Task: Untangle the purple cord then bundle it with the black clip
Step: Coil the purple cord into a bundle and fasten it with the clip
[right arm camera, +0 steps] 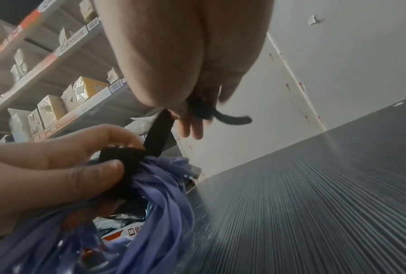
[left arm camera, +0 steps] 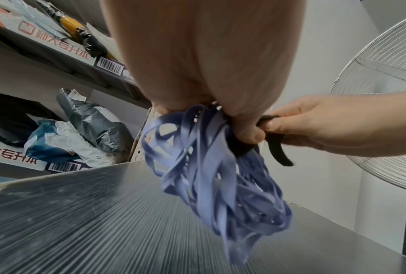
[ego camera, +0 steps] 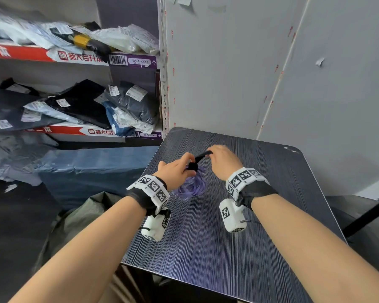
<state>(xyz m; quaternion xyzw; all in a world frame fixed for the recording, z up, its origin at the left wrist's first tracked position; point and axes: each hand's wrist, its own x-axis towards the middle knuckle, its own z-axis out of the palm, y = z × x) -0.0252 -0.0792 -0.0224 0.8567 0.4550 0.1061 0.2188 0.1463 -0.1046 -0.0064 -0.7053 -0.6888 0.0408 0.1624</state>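
Step in hand: bundling. Untangling looks done, since the cord sits as one gathered hank.

Left hand [ego camera: 177,171]: fingers [right arm camera: 96,170] clenched round the neck of the purple cord [ego camera: 192,186], thumb pressing the wrapped part of the black clip [ego camera: 197,161] against it. The loops hang below the fist, above the worktop [ego camera: 271,215]; whether their lower end touches it I cannot tell.

Right hand [ego camera: 222,160]: fingers pinching the clip's free tail, drawn taut up and to the right, with a short end poking out past the grip.

Next move, by my judgement: keep the tension, carry the tail round the neck and press it onto the wrapped part. Risk: slack lets loops slip out.
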